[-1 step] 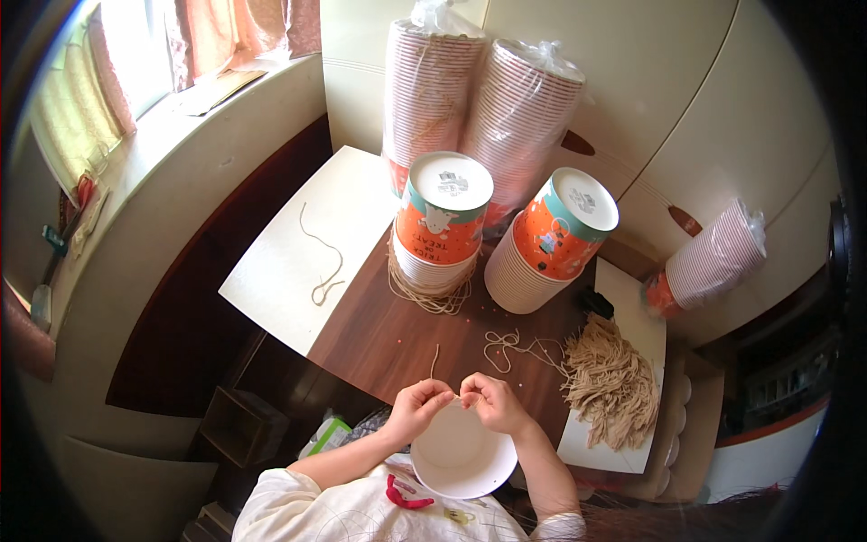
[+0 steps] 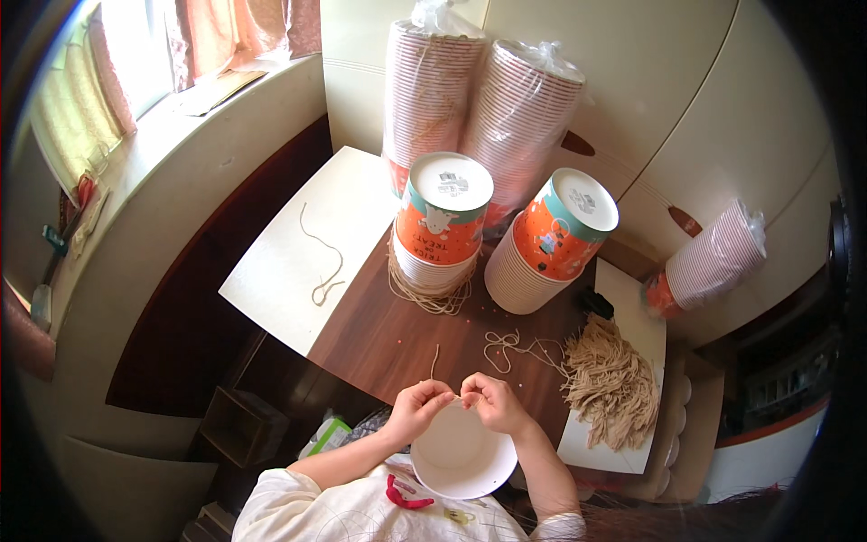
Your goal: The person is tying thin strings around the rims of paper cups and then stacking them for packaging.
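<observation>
My left grip (image 2: 420, 408) and right grip (image 2: 496, 405) pinch the bucket (image 2: 463, 452) by its rim; beyond, stacked buckets (image 2: 553, 239) crowd the table (image 2: 363, 348) (string bundle (image 2: 614, 384) at right).

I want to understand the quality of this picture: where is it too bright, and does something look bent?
In the head view, the window is washed out to white; there too, clear wrap on the tall cup stacks catches glare; also in the head view, the windowsill looks bowed, likely from the fisheye lens.

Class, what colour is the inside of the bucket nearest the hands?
The bucket is white inside; see head view.
</observation>
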